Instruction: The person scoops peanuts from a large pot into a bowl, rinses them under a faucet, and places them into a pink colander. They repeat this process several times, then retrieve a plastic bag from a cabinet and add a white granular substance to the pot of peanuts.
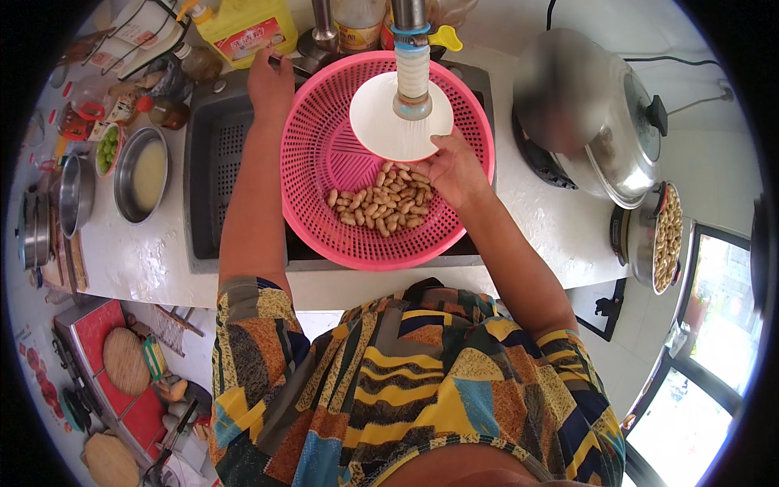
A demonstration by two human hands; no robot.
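Note:
My right hand (455, 167) grips the rim of a white bowl or plate (374, 125) with a reddish edge. The dish is tilted under the faucet spout (412, 79), and water streams onto it. Below it, a pink plastic colander basket (310, 201) rests over the sink, with unshelled peanuts (383, 204) heaped in its near side. At the back, beside the colander's far left rim, my left hand (272, 82) has its fingers around the end of the dark faucet lever (299, 68). The dish hides part of the colander's floor.
A grey sink basin (210, 182) lies left of the colander. Farther left stand a metal bowl of cloudy liquid (149, 176) and a bowl of green fruit (108, 149). A yellow jug (243, 27) stands behind. To the right are a lidded steel pot (614, 152) and a peanut-filled pot (668, 240).

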